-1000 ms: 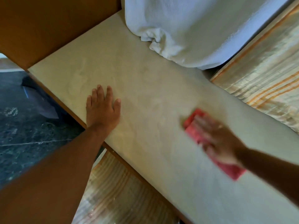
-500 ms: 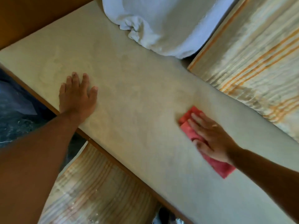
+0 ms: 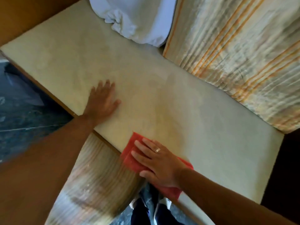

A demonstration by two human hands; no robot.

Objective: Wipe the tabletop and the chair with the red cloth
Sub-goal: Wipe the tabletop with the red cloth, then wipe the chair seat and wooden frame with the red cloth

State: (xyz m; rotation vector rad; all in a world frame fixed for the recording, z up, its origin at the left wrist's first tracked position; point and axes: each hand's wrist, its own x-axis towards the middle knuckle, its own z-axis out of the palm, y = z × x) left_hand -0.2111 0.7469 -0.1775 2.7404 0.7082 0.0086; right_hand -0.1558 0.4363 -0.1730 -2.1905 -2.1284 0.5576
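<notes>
The cream tabletop (image 3: 186,101) runs diagonally across the view. My right hand (image 3: 159,161) lies flat, fingers spread, pressing the red cloth (image 3: 131,156) onto the table's near edge; part of the cloth hangs over the edge. My left hand (image 3: 102,101) rests flat and empty on the tabletop near the left edge, palm down. A rounded chair (image 3: 95,181) wrapped in striped plastic stands under the near edge, between my arms.
A bunched white cloth (image 3: 138,18) lies at the table's far end. A large striped, plastic-wrapped piece (image 3: 235,54) borders the right side. A brown wooden panel (image 3: 32,15) stands at the far left. Dark marble floor (image 3: 21,114) lies to the left.
My right hand has dragged the red cloth from the middle of the table toward me, to the near edge. The left hand stays flat on the table; the view has shifted.
</notes>
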